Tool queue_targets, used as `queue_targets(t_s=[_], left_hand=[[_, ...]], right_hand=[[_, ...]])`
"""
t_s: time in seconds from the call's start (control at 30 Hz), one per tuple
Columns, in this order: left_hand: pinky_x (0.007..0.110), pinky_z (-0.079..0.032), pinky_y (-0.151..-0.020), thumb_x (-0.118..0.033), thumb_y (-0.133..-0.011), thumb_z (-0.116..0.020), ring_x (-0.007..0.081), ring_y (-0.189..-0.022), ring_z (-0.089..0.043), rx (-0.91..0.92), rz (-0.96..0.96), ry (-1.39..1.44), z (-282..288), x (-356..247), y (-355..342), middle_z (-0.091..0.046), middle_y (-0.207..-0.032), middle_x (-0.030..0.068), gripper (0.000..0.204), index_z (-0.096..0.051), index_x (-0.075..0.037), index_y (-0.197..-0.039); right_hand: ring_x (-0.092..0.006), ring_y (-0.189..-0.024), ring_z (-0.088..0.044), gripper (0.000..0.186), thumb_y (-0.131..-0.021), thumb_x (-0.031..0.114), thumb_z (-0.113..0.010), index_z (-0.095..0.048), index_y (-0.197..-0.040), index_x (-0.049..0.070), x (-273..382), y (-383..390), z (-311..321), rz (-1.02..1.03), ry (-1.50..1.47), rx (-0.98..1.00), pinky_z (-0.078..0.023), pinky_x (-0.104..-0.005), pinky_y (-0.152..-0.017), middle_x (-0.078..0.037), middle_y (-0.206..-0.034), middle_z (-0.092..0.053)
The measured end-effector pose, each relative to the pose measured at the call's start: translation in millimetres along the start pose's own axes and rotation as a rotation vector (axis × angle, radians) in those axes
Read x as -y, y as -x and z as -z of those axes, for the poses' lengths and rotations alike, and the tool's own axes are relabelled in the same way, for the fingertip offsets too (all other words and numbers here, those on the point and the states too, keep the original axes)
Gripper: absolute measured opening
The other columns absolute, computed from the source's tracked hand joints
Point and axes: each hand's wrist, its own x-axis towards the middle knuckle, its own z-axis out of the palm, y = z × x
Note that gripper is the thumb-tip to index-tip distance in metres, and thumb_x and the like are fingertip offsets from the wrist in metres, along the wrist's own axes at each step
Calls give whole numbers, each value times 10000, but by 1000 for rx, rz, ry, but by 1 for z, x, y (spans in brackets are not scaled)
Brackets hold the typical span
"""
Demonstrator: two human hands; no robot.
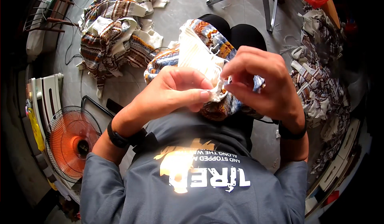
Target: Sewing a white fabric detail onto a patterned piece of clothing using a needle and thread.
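Carefully, both hands work over the lap: the left hand (176, 90) pinches the cream ribbed edge of a striped multicoloured knitted garment (200, 52), the right hand (262, 82) nips something small, indistinct, beside it; keeping the fabric taut seems wise.

You wear a grey sweatshirt (192, 192) with white and yellow print on the chest, sleeves (100, 176) pushed up, black bands (117, 138) on both wrists, and black trousers (244, 34).

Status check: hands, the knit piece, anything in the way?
Left hand pinches cream edge of striped knit piece. Right hand holds small tool at same spot, kind unclear. Nothing between them.
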Motion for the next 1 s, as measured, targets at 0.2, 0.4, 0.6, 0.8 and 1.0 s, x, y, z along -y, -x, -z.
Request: queue_targets(t_s=[0.2, 0.4, 0.6, 0.8, 1.0], left_hand=[[239, -589, -766, -134, -982, -723, 82, -877, -683, -6, -6, -13, 2, 0, 0, -729, -977, 18, 170, -724, -11, -1099], [231, -592, -765, -148, -990, -715, 75, -883, -681, -17, -2, 11, 0, 3, -2, -730, -993, 24, 194, -728, -9, -1123], [218, -592, -746, -160, -1001, -699, 60, -849, -671, -21, 10, -22, -3, 0, -1, -720, -985, 21, 192, -724, -12, -1122], [221, -595, -746, -157, -1015, -677, 57, -837, -670, -46, -22, -22, -8, -1, -1, -701, -960, 5, 188, -704, -24, -1145], [228, -592, -750, -136, -1011, -680, 63, -848, -668, -56, -22, -34, -10, -3, 1, -705, -974, 10, 191, -696, -4, -1148]], right_hand=[[-220, -674, -650, 223, -733, -4, -833, -728, -916, 67, 13, 5, -17, 150, 205, -80, -518, -323, -589, -74, -845, -644], [-260, -699, -673, 206, -726, -38, -799, -699, -880, 55, 15, 11, -24, 120, 353, -107, -532, -354, -610, -84, -827, -647], [-254, -674, -660, 197, -716, -62, -762, -686, -861, 49, 15, 10, -26, 137, 312, -125, -520, -353, -588, -83, -794, -631], [-218, -641, -630, 193, -706, -71, -755, -684, -841, 47, 14, 12, -25, 169, 255, -205, -492, -321, -564, -72, -767, -611], [-157, -621, -608, 190, -710, -85, -757, -687, -837, 37, 16, 13, -22, 141, 225, -266, -463, -273, -543, -58, -764, -611]])
